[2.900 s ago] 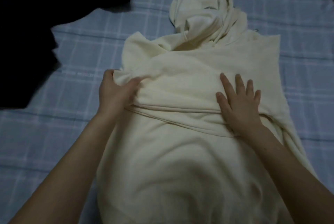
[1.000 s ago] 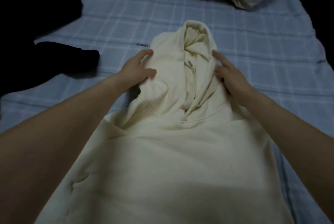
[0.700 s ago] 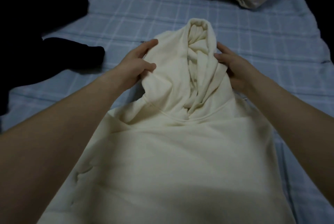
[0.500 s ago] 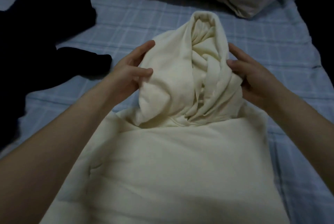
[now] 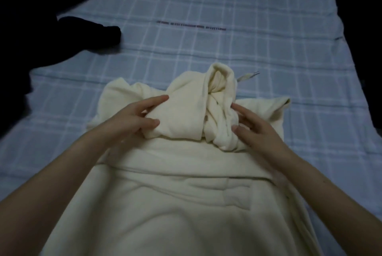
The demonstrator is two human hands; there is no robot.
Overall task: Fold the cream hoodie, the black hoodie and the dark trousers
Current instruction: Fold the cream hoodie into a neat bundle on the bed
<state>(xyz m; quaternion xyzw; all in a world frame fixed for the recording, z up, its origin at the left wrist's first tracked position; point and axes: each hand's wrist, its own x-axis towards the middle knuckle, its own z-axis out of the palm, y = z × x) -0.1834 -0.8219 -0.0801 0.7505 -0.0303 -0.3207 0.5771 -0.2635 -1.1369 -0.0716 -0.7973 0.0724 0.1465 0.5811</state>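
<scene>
Covering the bed, blue checked sheet (image 5: 227,53), cream hoodie (image 5: 186,193) spread on it

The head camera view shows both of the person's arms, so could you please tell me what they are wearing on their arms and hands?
Nothing that shows: both forearms are bare right to the lower frame edge, with no sleeve or cuff in view. The left hand and the right hand are bare too, with no gloves. I see no rings, watch, bracelets or markings on the fingers or wrists, though the light is dim. The nails look short and unpainted.
</scene>
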